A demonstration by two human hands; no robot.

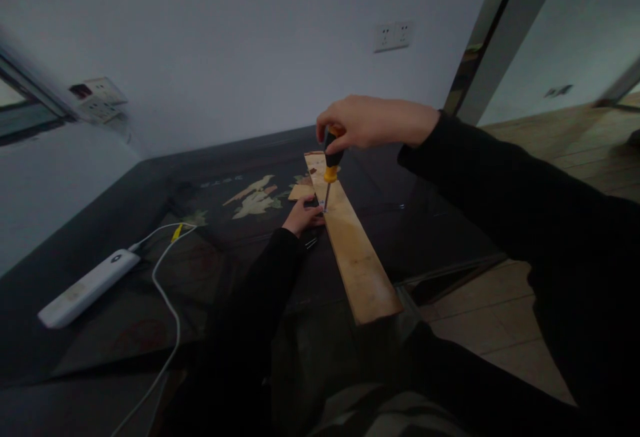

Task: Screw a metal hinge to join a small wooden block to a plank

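Observation:
A long pale wooden board [357,250] lies lengthwise on the dark table, its near end jutting past the table's front edge. From above, my right hand [353,124] grips the black and yellow handle of a screwdriver [331,174]. The shaft points down, nearly upright, and its tip meets the board's left edge. Beside that tip my left hand [303,216] is closed at the board's edge, fingers bent. A small shiny metal bit shows by its fingertips, too small to name. Just behind this hand sits a small wooden piece [301,192].
A white power strip [90,287] with a white cable [170,304] lies at the table's left. Small thin metal pieces [311,244] rest near my left wrist. The dark table [225,224] has a bird-and-flower picture on its top. Wall sockets [393,36] are behind it.

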